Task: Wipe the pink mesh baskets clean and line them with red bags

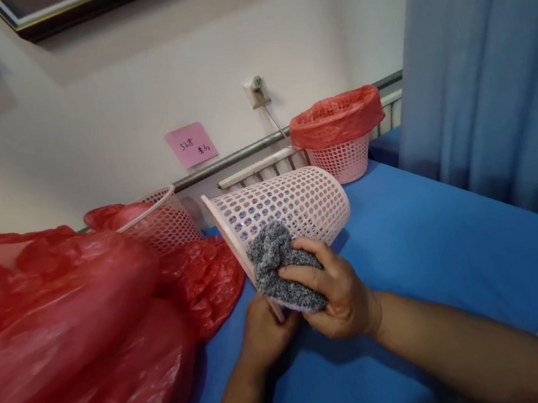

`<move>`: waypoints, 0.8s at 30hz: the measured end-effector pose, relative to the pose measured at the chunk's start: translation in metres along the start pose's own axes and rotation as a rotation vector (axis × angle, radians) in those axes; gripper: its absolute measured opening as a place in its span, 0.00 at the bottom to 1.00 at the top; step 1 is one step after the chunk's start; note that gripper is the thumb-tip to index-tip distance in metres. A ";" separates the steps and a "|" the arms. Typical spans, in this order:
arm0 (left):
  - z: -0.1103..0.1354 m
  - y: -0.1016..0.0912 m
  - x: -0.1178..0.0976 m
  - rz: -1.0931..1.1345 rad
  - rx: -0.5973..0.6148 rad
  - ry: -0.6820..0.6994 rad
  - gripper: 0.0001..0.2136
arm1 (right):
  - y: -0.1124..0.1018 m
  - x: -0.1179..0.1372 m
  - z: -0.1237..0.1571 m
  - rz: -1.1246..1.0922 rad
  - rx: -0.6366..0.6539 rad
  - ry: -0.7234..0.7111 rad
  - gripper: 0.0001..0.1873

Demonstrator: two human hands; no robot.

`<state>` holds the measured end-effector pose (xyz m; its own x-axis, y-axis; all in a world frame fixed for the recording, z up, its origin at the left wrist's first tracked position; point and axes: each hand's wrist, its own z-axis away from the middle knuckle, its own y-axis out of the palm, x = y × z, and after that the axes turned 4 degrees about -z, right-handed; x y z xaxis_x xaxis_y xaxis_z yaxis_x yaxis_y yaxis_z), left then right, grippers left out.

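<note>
A pink mesh basket (294,204) lies on its side on the blue bed surface (433,251), its open rim facing me. My right hand (336,292) is closed around a grey fuzzy cloth (275,261) and presses it against the basket's lower wall near the rim. My left hand (266,333) sits just below, its fingers curled on the rim's bottom edge.
Large red plastic bags (65,326) cover the left side. Behind them leans a second pink basket (163,217). A third basket lined with a red bag (339,130) stands at the back by the wall. A blue curtain (485,61) hangs at the right.
</note>
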<state>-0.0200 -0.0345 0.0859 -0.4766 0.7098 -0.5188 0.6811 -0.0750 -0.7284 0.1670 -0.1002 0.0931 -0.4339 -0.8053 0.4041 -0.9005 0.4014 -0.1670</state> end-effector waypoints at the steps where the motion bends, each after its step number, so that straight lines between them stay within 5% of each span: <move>1: 0.002 -0.005 -0.002 0.025 -0.089 0.022 0.16 | -0.001 -0.001 0.000 -0.017 0.030 -0.014 0.33; 5: 0.006 -0.023 -0.005 0.035 -0.320 0.124 0.13 | 0.001 -0.005 0.000 -0.045 0.138 -0.086 0.32; 9: 0.005 -0.023 -0.008 0.031 -0.257 0.156 0.08 | -0.003 -0.015 -0.002 0.065 0.069 -0.081 0.32; 12: 0.005 -0.015 -0.008 -0.035 -0.135 0.105 0.09 | -0.018 -0.046 -0.009 0.216 -0.194 0.156 0.30; 16: 0.007 -0.008 -0.004 -0.093 0.027 0.049 0.11 | -0.042 -0.099 -0.020 0.147 -0.593 0.699 0.25; 19: 0.007 -0.005 -0.001 -0.103 0.082 0.010 0.11 | -0.044 -0.113 -0.023 -0.018 -0.659 0.903 0.28; 21: 0.006 -0.004 0.001 -0.104 0.081 -0.003 0.11 | -0.036 -0.100 -0.021 0.034 -0.595 0.785 0.30; 24: 0.006 -0.001 0.003 -0.099 0.080 0.006 0.11 | -0.019 -0.060 -0.013 0.152 -0.284 0.376 0.31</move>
<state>-0.0253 -0.0365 0.0822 -0.5360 0.7206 -0.4399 0.5840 -0.0597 -0.8095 0.2104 -0.0541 0.0841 -0.4728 -0.5361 0.6993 -0.7619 0.6475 -0.0188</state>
